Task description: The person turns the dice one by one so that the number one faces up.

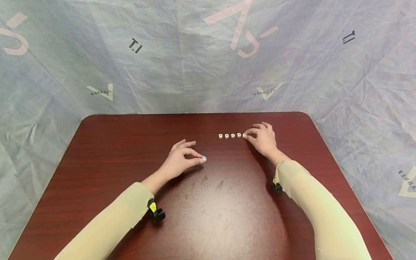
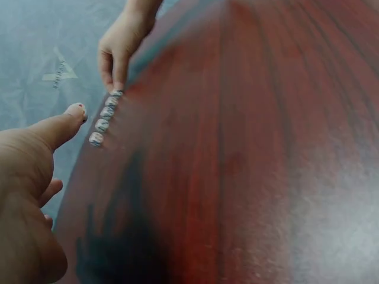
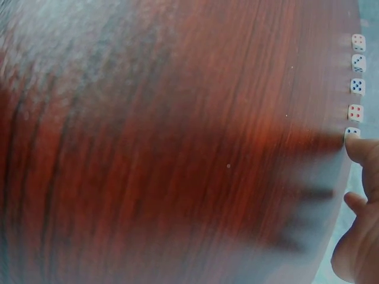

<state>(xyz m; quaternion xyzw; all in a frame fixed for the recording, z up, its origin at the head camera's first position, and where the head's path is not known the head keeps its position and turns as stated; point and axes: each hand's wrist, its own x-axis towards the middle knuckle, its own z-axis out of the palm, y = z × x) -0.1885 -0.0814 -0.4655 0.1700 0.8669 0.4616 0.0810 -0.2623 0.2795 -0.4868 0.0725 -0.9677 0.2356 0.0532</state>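
Observation:
Several white dice (image 1: 226, 136) stand in a row on the dark red table, a little apart from each other. With thumb and forefinger the right hand (image 1: 264, 140) pinches the die at the row's right end (image 3: 352, 131). The left hand (image 1: 179, 159) holds another white die (image 1: 204, 159) between thumb and fingertip, nearer the front and to the left of the row; its other fingers are spread. In the left wrist view this die (image 2: 77, 111) shows at the thumb tip, partly covered. Red and blue pips are visible on the row's dice (image 3: 355, 112) in the right wrist view.
The glossy wooden table (image 1: 125, 142) has rounded far corners. A grey printed cloth (image 1: 182, 68) hangs behind it and along both sides. Small black devices (image 1: 157, 214) with yellow marks are strapped at both wrists.

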